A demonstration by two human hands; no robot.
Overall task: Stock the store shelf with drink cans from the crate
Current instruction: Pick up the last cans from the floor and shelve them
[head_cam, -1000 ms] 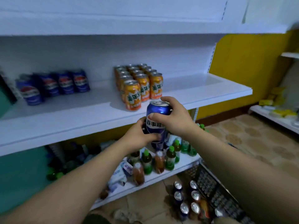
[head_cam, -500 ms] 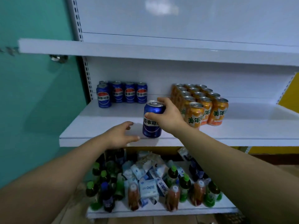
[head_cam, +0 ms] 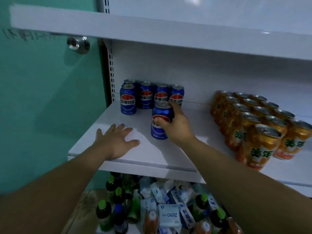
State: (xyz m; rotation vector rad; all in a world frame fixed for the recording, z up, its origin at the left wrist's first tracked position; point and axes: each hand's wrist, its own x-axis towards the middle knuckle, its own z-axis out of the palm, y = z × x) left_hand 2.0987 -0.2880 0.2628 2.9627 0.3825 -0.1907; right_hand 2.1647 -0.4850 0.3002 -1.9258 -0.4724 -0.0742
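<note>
- Blue can (head_cam: pixel 161 112) on shelf (head_cam: pixel 152 154), toward left end, just before back-row blue cans (head_cam: pixel 145 96).
- Clamped round its side by right hand (head_cam: pixel 177 127).
- Pressed flat near front-left corner, fingers spread: left hand (head_cam: pixel 114 141).
- Rightward, orange cans (head_cam: pixel 253 125).

held can (head_cam: pixel 161 122) on shelf (head_cam: pixel 152 154) before cola cans (head_cam: pixel 145 95), left of orange-drink cans (head_cam: pixel 256 125)

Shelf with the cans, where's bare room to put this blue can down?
The shelf is bare in front of the blue cans, between them and the left hand, and in the strip between the held can and the orange cans. The right side is crowded with orange cans.
</note>
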